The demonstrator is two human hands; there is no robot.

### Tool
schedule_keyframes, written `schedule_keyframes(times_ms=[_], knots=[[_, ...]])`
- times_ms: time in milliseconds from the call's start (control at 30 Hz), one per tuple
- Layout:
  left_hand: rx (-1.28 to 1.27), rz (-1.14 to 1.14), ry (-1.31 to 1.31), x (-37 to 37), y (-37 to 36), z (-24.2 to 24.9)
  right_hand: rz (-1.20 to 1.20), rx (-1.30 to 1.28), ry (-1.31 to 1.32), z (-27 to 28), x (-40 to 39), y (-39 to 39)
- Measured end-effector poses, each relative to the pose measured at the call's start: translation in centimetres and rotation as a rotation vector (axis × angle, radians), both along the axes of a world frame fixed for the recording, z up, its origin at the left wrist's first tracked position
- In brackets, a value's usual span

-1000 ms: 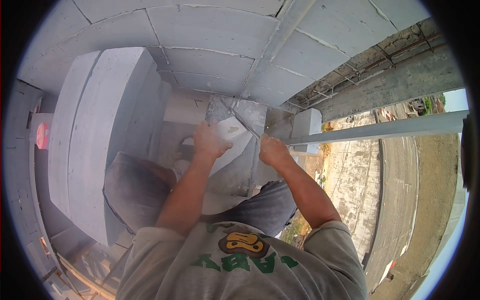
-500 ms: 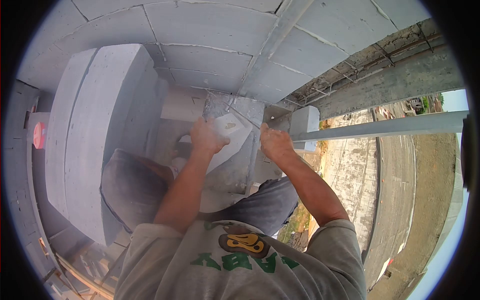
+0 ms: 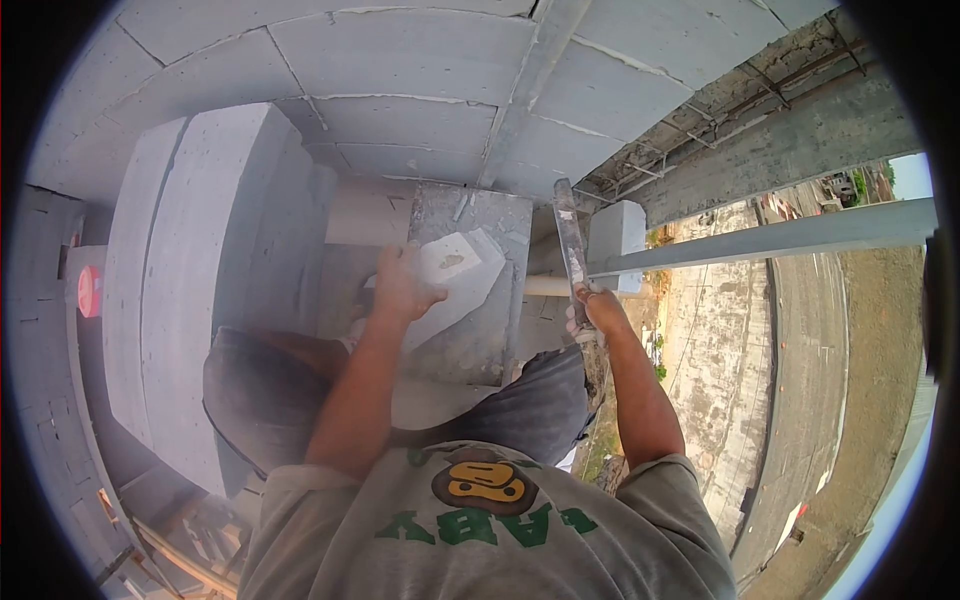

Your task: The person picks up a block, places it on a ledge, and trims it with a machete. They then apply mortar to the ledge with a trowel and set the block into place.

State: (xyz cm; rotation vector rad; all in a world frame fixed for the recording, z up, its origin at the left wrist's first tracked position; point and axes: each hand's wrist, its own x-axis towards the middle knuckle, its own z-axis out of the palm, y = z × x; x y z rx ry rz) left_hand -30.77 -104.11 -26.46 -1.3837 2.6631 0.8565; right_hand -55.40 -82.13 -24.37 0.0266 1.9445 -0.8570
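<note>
My left hand (image 3: 402, 285) is closed on the near-left edge of a cut piece of pale aerated concrete block (image 3: 458, 270), thumb toward its top. The piece lies tilted across a dusty grey slab (image 3: 490, 345) between my knees. Its end face has a chipped hollow. To the right, apart from the block, my right hand (image 3: 600, 312) grips a long flat machete-like blade (image 3: 570, 225), mottled with pale dust. The blade points away from me, up toward the wall; its handle is mostly hidden by my fingers.
Large blocks (image 3: 190, 270) stand stacked at my left, by a block wall (image 3: 410, 50). A metal bar (image 3: 770, 240) crosses at right above an open drop to the ground. Another pale block (image 3: 617, 240) sits near the bar's end. A pink round object (image 3: 89, 291) is far left.
My right hand has swung the blade right, away from the block and slab, so its flat side now shows. My left hand stays on the block piece, slightly shifted left.
</note>
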Motion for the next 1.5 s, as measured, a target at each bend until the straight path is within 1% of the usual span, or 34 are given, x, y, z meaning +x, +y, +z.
schedule_keyframes(times_ms=[33, 67, 133, 200, 267, 333, 400, 433, 467, 533, 567, 600, 667, 700, 733, 800, 833, 867, 900, 933, 967, 1000, 1067, 1100, 1167, 1200, 1267, 1300, 1333, 1367, 1400, 1433, 1467, 1500], knots=[[0.024, -0.008, -0.009, 0.0, 0.2, 0.1, -0.093, -0.056, 0.008, -0.4, -0.2, 0.6], [0.028, -0.011, -0.015, -0.1, 0.5, 0.2, -0.095, -0.052, 0.002, -1.4, -0.5, 0.8], [0.001, -0.026, 0.038, -0.3, 0.9, 0.6, -0.207, -0.124, 0.008, -2.7, -0.6, -0.1], [-0.010, -0.025, 0.038, -0.1, 1.5, 0.5, -0.189, -0.170, 0.011, -3.5, 1.7, -0.9], [-0.028, -0.054, 0.028, 0.1, 1.2, 0.3, 0.359, 0.019, -0.045, -2.9, 4.4, -1.0], [-0.010, -0.101, 0.085, 0.7, 1.1, 0.2, 0.336, 0.012, -0.038, -2.2, 4.1, -0.1], [-0.016, -0.086, 0.101, 0.9, 2.0, 0.6, 0.158, -0.055, -0.134, -2.0, 2.4, 0.5], [-0.027, -0.077, 0.112, 1.0, 2.2, 0.8, 0.083, -0.076, -0.141, -2.3, 1.4, 0.7], [-0.029, -0.067, 0.103, 1.5, 2.3, 0.7, 0.092, -0.077, -0.150, -2.9, 0.8, 0.6], [-0.030, -0.040, 0.132, 2.4, 2.2, 0.6, -0.252, -0.153, -0.061, -4.2, 0.4, 0.1], [-0.031, -0.039, 0.126, 2.6, 2.3, 0.6, -0.261, -0.126, -0.024, -5.2, 1.3, -0.5], [-0.059, -0.049, 0.130, 2.3, 2.5, 0.8, -0.256, -0.128, -0.021, -4.7, 2.9, -1.2], [-0.076, -0.062, 0.132, 2.4, 2.9, 0.5, 0.436, -0.162, -0.036, -2.5, 6.4, -1.1], [-0.080, -0.054, 0.131, 2.8, 2.8, -0.1, 0.430, -0.081, -0.120, -1.5, 5.5, -1.2], [-0.088, -0.046, 0.131, 3.2, 2.9, -0.2, 0.428, -0.080, -0.122, -1.1, 5.0, -0.6], [-0.108, -0.048, 0.136, 2.6, 2.5, -0.3, 0.139, -0.040, -0.075, -0.7, 2.6, -0.9], [-0.096, -0.054, 0.120, 2.8, 2.9, -0.3, -0.027, -0.125, -0.137, -1.6, 1.5, -0.5], [-0.090, -0.055, 0.113, 3.0, 3.1, -0.3, -0.029, -0.120, -0.144, -3.2, 1.6, -0.4], [-0.080, -0.048, 0.114, 3.0, 3.0, -0.3, -0.133, -0.146, -0.099, -4.1, 2.0, -0.7], [-0.075, -0.043, 0.120, 2.7, 2.8, -0.1, -0.240, -0.176, -0.049, -3.4, 2.6, -1.5], [-0.082, -0.049, 0.126, 2.7, 2.6, 0.0, 0.008, -0.122, -0.108, -2.7, 4.8, -1.5], [-0.100, -0.075, 0.115, 2.9, 2.5, 0.1, 0.000, -0.129, -0.104, -2.5, 5.5, -1.4], [-0.119, -0.096, 0.103, 2.8, 2.4, 0.0, 0.368, -0.092, -0.207, -2.1, 6.0, -1.4], [-0.096, -0.081, 0.118, 3.0, 2.7, -0.1, 0.363, -0.090, -0.215, -2.0, 6.0, -0.9], [-0.095, -0.060, 0.149, 2.7, 1.9, 0.0, -0.027, -0.128, -0.177, -1.6, 3.7, -1.2], [-0.082, -0.064, 0.153, 3.0, 2.0, 0.0, -0.027, -0.128, -0.177, -2.7, 2.7, -1.2], [-0.065, -0.073, 0.155, 3.2, 2.1, 0.2, -0.322, -0.155, -0.082, -6.0, 1.5, -1.2], [-0.063, -0.061, 0.168, 3.0, 2.1, 0.3, -0.190, -0.149, -0.095, -5.1, 3.4, -1.6], [-0.063, -0.049, 0.182, 2.9, 2.0, 0.3, -0.190, -0.148, -0.091, -2.4, 4.8, -2.1], [-0.060, -0.049, 0.184, 2.8, 1.9, 0.1, 0.109, -0.075, -0.068, 1.1, 6.1, -2.6], [-0.070, -0.060, 0.171, 3.0, 1.7, -0.2, 0.407, -0.001, -0.045, 2.9, 6.6, -2.7], [-0.082, -0.072, 0.154, 3.2, 1.6, -0.1, 0.238, -0.061, -0.172, 0.7, 5.9, -2.0], [-0.091, -0.072, 0.156, 3.2, 1.5, 0.0, 0.240, -0.069, -0.168, -1.1, 4.4, -1.2], [-0.069, -0.065, 0.147, 2.7, 1.5, 0.5, 0.044, -0.119, -0.177, -2.2, 2.7, -0.9]])
